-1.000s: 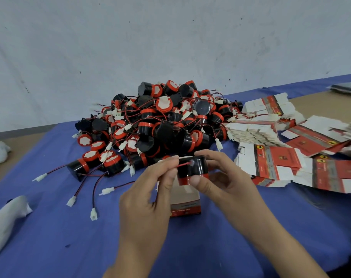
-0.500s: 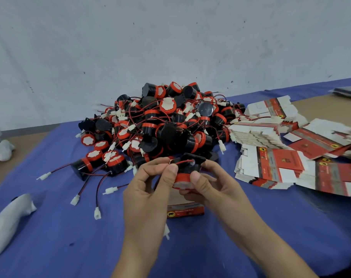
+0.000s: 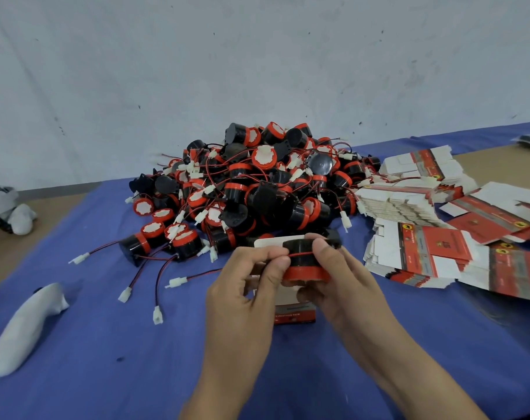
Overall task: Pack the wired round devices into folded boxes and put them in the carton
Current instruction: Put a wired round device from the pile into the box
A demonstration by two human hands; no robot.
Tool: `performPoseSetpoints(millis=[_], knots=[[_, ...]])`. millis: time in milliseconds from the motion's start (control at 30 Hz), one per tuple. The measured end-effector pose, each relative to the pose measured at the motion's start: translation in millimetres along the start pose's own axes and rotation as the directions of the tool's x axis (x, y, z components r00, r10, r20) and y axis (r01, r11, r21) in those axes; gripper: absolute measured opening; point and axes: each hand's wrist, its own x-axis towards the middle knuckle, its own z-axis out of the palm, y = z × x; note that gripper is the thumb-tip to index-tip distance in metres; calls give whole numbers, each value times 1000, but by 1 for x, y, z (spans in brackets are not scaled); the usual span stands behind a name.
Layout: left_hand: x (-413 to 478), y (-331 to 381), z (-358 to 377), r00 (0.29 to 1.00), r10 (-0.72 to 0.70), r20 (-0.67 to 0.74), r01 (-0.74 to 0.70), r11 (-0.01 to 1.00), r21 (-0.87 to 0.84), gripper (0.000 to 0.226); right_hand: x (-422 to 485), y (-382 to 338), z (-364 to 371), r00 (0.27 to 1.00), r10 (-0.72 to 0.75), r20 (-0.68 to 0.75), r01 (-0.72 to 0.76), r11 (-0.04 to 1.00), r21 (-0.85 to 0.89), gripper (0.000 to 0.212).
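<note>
Round device, tilted before, sits level, red band lowermost. Right hand grips it; left hand, at 9 o'clock, pinches its wire.

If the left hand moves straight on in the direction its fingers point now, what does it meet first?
Most likely the round device that the right hand holds: the left hand pinches its red wire right beside it. Depth is hard to judge.
</note>
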Motion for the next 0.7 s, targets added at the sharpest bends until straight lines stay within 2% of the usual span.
performPoseSetpoints(millis=[167, 267, 367, 433, 500, 600, 700], knots=[[1, 5, 3, 991, -133, -22, 126, 970, -209, 12, -1, 0, 6, 993, 98, 70, -104, 991, 85, 47], [2, 4, 4, 986, -164, -12, 155, 955, -252, 11, 0, 0, 10, 987, 134, 86, -145, 980, 137, 52], [0, -1, 6, 996, -90, -22, 86, 987, -138, 10, 1, 2, 11, 982, 164, 95, -181, 962, 205, 58], [-2, -4, 7, 996, 85, -9, -84, 994, 70, 18, 1, 4, 10, 975, 181, 125, -210, 937, 278, 58], [-4, -9, 7, 971, 238, 27, -239, 949, 205, 27, 0, 9, 5, 966, 201, 166, -248, 902, 353, 60], [-7, -12, 7, 959, 260, 113, -274, 952, 139, 32, -1, 12, -3, 954, 225, 201, -286, 886, 364, 66], [-9, -11, 6, 969, 180, 168, -196, 977, 83, 35, -2, 9, -7, 942, 234, 241, -303, 901, 311, 72]])
